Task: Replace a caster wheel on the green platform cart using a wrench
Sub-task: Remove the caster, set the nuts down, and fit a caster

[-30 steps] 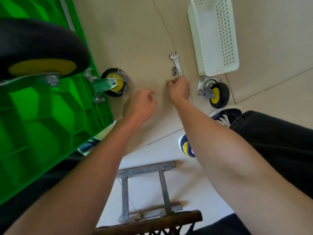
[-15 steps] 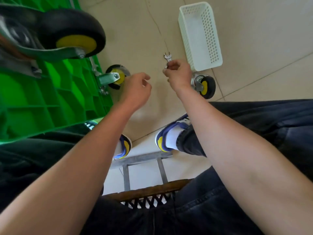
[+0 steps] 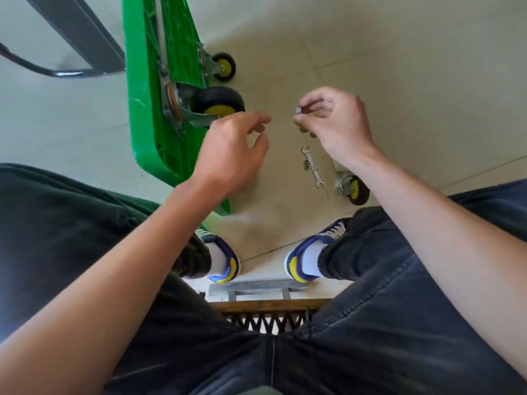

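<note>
Head view shows me seated, looking down between my knees at a tiled floor, with the green cart (image 3: 148, 109) tipped on its side to my left so its wheels stick out toward me. My right hand (image 3: 336, 121) is raised above the floor, thumb and forefinger pinching a small dark metal piece (image 3: 298, 110), most likely a nut, though it is too small to be sure. My left hand (image 3: 231, 149) hangs just across from it, fingers loosely curled and holding nothing, with a small gap between the two sets of fingertips. The wrench (image 3: 311, 166) lies flat on the floor below and just behind my right hand, its long axis running roughly away from me and toward me, with two more small nuts (image 3: 305, 165) resting against its left edge. The loose wheel (image 3: 353, 189) sits on the floor just right of the wrench, near my right shoe. On the cart, a large black wheel (image 3: 218, 102) is mounted just beside my left hand, and a smaller one (image 3: 224, 67) sits farther along. I judge the next move depends on where the pinched piece goes: the cart's underside lies to the left of my grip, so it must travel leftward, past my empty left hand, which is nearer the cart, while the wrench stays within reach of my right.
</note>
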A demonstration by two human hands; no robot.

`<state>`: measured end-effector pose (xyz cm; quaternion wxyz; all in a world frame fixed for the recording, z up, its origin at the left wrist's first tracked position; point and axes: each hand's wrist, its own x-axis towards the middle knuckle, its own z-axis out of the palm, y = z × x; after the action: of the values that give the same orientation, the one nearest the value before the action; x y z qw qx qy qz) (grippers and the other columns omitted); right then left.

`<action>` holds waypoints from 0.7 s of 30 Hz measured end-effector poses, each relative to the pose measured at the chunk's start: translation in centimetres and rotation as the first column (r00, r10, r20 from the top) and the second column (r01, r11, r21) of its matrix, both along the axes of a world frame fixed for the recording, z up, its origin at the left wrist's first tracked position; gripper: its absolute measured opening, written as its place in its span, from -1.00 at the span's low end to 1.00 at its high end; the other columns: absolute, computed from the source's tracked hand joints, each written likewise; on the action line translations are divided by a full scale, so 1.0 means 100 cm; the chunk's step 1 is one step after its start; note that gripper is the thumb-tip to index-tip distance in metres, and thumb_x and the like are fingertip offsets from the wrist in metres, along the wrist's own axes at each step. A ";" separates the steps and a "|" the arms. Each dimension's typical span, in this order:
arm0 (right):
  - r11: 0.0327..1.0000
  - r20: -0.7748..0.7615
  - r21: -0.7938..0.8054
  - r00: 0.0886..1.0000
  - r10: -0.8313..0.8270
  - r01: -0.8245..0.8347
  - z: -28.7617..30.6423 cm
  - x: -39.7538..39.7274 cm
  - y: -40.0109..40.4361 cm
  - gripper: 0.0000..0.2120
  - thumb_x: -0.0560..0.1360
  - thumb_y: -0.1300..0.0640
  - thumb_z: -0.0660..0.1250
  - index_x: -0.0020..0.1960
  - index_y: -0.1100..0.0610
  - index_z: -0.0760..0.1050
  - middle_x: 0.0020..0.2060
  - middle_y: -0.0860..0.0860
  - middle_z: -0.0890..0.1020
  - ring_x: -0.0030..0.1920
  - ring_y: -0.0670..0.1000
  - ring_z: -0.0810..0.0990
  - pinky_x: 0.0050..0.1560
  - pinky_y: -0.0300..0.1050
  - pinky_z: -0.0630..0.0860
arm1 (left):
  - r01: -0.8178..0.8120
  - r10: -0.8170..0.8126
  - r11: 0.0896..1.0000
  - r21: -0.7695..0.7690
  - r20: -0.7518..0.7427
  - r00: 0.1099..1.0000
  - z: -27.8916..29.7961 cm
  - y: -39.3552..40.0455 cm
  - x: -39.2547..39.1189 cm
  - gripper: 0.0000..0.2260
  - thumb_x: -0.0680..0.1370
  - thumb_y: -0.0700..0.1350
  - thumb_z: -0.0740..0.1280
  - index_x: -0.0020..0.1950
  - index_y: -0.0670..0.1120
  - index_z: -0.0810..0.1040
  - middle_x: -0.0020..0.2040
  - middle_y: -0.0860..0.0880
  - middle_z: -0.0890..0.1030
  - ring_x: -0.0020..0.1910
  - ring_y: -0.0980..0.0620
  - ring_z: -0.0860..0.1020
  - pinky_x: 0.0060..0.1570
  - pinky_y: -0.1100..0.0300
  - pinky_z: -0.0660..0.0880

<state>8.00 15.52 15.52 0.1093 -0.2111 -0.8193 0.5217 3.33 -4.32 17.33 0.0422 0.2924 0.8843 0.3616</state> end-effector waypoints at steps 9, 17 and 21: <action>0.970 -0.083 0.088 0.969 0.234 -0.227 0.034 -0.011 -0.036 -0.86 0.47 0.16 0.54 0.01 0.09 0.66 -0.17 -0.05 0.71 -0.22 -0.09 0.69 -0.15 -0.13 0.64 | 0.036 -0.066 0.994 -0.099 -0.315 0.947 0.050 -0.047 0.002 -0.73 0.57 -0.13 0.31 0.22 -0.15 0.67 0.07 -0.11 0.70 0.07 -0.14 0.61 0.01 -0.07 0.59; 0.940 -0.080 0.141 0.943 0.324 -0.311 0.046 -0.018 -0.061 -0.91 0.49 0.12 0.52 -0.01 0.05 0.66 -0.19 -0.09 0.71 -0.21 -0.14 0.68 -0.05 -0.15 0.62 | -0.205 0.084 0.934 -0.294 -0.376 0.923 0.054 -0.076 -0.026 -0.66 0.58 -0.06 0.31 0.36 -0.02 0.59 0.45 -0.07 0.50 0.45 -0.17 0.37 0.34 -0.20 0.28; 0.946 -0.075 0.144 0.950 0.303 -0.290 0.048 -0.022 -0.068 -0.88 0.49 0.07 0.52 0.00 0.06 0.67 -0.20 -0.12 0.70 -0.21 -0.19 0.66 -0.11 -0.24 0.58 | -0.252 0.155 0.867 -0.429 -0.249 0.956 0.054 -0.073 -0.030 -0.45 0.54 -0.04 0.37 0.54 0.02 0.37 0.65 -0.15 0.07 0.60 -0.22 0.09 0.42 -0.28 0.26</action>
<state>5.81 8.68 20.28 0.0825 -0.0524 -0.8681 0.4868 0.29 -11.61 22.74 -0.0207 0.2148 0.9698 0.1139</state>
